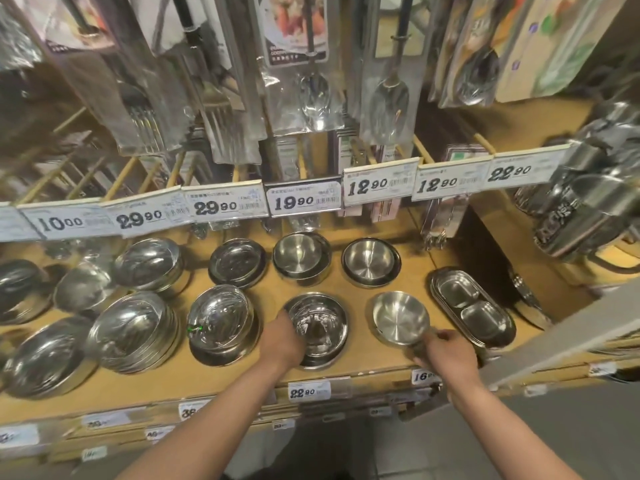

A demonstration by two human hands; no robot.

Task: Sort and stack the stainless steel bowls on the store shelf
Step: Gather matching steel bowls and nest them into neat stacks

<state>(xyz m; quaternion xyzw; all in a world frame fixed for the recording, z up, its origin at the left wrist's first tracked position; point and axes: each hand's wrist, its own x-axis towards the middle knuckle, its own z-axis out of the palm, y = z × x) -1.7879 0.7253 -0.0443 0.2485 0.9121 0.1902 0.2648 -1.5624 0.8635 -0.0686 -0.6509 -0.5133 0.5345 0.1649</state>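
Wooden store shelf (367,358), price tags; left grip (282,341) grasping bowl stack (320,327), right grip (441,348) grasping brushed bowl (400,317)

Upper rail price tags (303,201) read 10.00, 29.90, 29.90, 19.90, 12.90, 12.90, 22.90; a lower shelf-edge tag (308,391) reads 22.80.

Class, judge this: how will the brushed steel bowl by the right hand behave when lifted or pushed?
The brushed steel bowl looks thin-walled, so probably light and stiff. Its smooth rim may slip in the right hand. It sits tilted on the shelf, so it might rock.
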